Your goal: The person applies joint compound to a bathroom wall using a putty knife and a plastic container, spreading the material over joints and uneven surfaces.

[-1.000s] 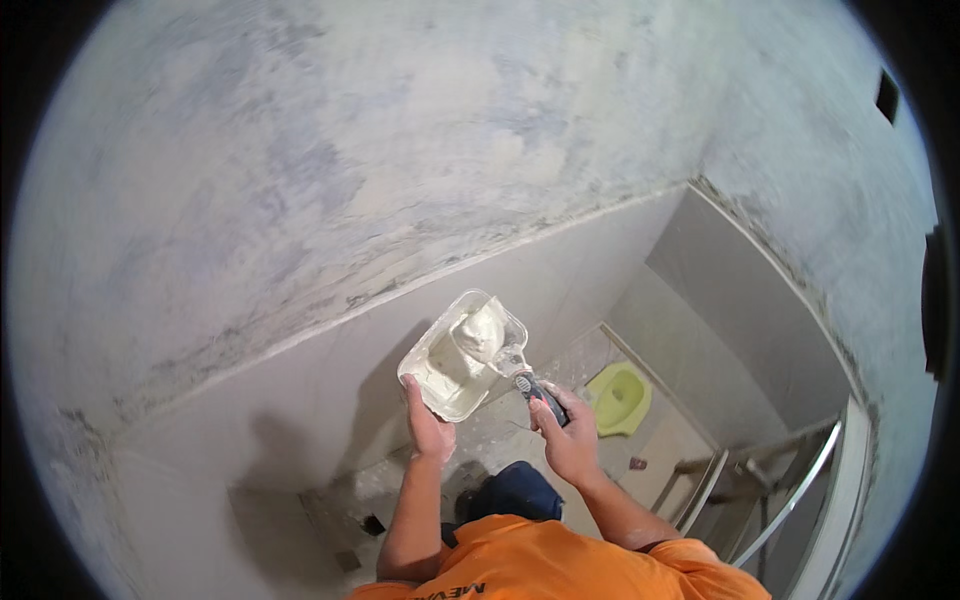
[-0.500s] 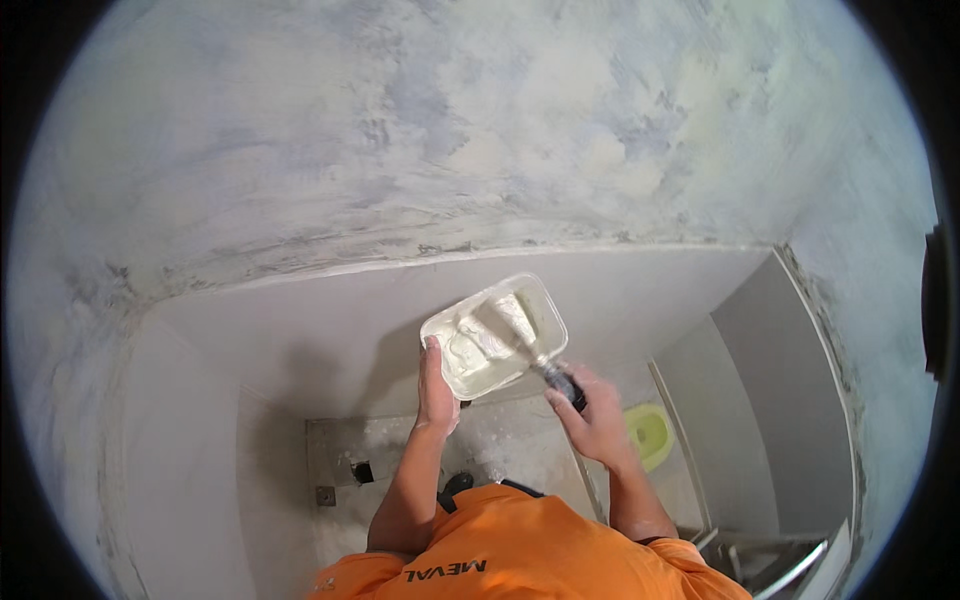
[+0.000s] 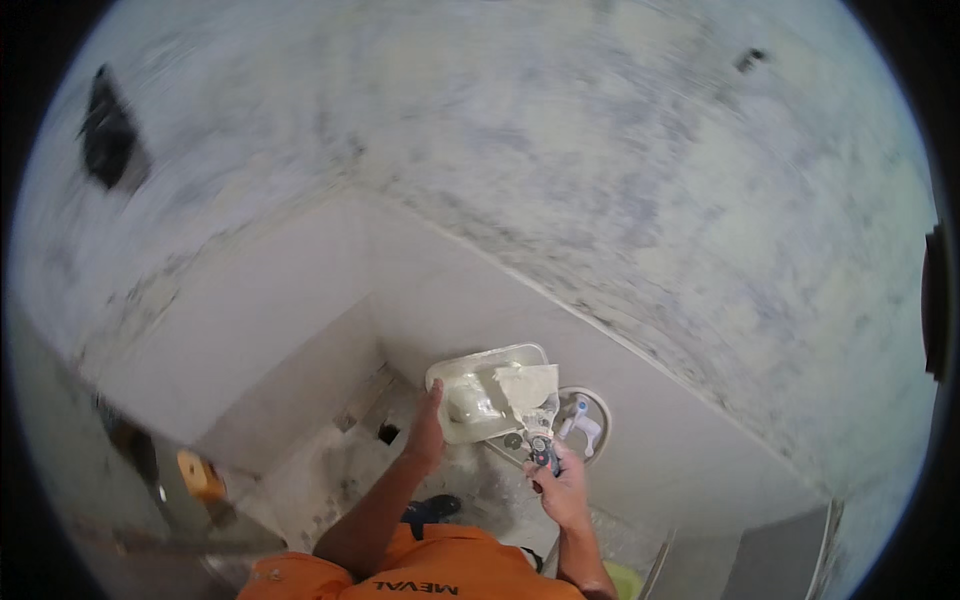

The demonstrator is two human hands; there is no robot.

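My left hand grips the near left rim of a white rectangular plastic tub, thumb over the edge. Inside the tub lies white, wet-looking putty. A putty knife is closed in my right hand, its handle dark and its blade pointing away from me. White putty covers the broad blade, which overlaps the tub's right end in view. Whether blade and tub touch, I cannot tell.
Patchy plastered wall rises above pale smooth panels that meet in a corner. A white tap sits just right of the tub. Below are a square floor hole and a yellow-green basin. A yellow object stands at left.
My view has turned left, bringing the wall corner and tap into sight. The putty knife, earlier inside the tub, is now at its right end with putty on the blade.
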